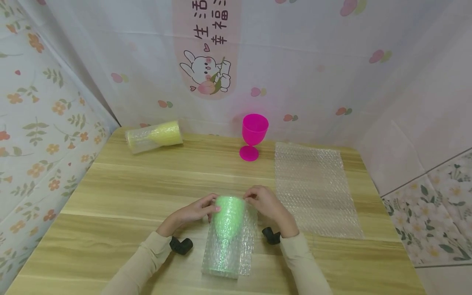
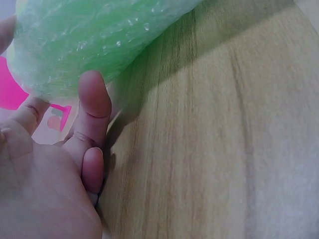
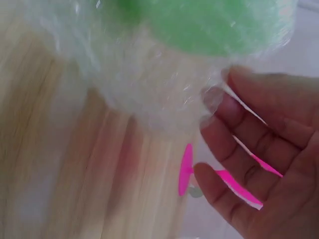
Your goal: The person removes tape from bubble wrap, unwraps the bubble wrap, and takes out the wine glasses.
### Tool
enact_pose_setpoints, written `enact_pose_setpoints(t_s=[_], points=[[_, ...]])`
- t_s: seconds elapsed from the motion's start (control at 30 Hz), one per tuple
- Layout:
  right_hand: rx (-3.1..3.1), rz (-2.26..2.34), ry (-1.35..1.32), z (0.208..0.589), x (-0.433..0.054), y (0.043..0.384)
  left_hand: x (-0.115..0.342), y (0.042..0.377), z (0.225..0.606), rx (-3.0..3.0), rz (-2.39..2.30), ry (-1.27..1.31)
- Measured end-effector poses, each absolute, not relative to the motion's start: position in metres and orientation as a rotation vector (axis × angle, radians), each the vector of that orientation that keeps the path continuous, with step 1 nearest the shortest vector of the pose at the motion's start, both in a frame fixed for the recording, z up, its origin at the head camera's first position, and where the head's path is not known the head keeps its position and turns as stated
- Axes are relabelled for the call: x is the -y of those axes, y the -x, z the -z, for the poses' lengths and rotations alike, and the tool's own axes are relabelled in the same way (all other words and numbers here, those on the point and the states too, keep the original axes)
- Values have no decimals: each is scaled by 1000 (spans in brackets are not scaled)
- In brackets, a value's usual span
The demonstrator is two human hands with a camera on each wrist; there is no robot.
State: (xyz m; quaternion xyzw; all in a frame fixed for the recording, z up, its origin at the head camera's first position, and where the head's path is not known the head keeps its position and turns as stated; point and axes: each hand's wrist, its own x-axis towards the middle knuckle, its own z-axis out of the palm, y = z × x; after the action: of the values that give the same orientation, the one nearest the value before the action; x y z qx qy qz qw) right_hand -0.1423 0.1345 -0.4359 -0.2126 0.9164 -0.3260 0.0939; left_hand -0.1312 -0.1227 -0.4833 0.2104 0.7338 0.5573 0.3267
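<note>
I have the green goblet at the lower middle of the frame, inside bubble wrap that turns its stem into a pale smear. My left hand grips the bowl between thumb and forefinger (whether the middle finger touches, I can't tell). My right hand has thumb and fingertips together on the wrap's loose edge at the right; in that wrist's view the plastic is blurred and the goblet is cut off along the top. There, my fingers hide most of the pink goblet, which stands upright at the upper middle of the head view. At upper left, a yellow goblet lies veiled in its own wrapping.
</note>
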Motion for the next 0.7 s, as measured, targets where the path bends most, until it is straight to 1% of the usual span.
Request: enact_pose_setpoints(t_s=[0.2, 0.5, 0.7], points=[[-2688, 873, 712, 437, -138, 147, 122, 132, 485, -1906, -1486, -547], [-2739, 822, 638, 446, -138, 150, 123, 131, 484, -1922, -1473, -499], [-2659, 871, 584, 455, -139, 156, 124, 128, 484, -1903, -1494, -535]])
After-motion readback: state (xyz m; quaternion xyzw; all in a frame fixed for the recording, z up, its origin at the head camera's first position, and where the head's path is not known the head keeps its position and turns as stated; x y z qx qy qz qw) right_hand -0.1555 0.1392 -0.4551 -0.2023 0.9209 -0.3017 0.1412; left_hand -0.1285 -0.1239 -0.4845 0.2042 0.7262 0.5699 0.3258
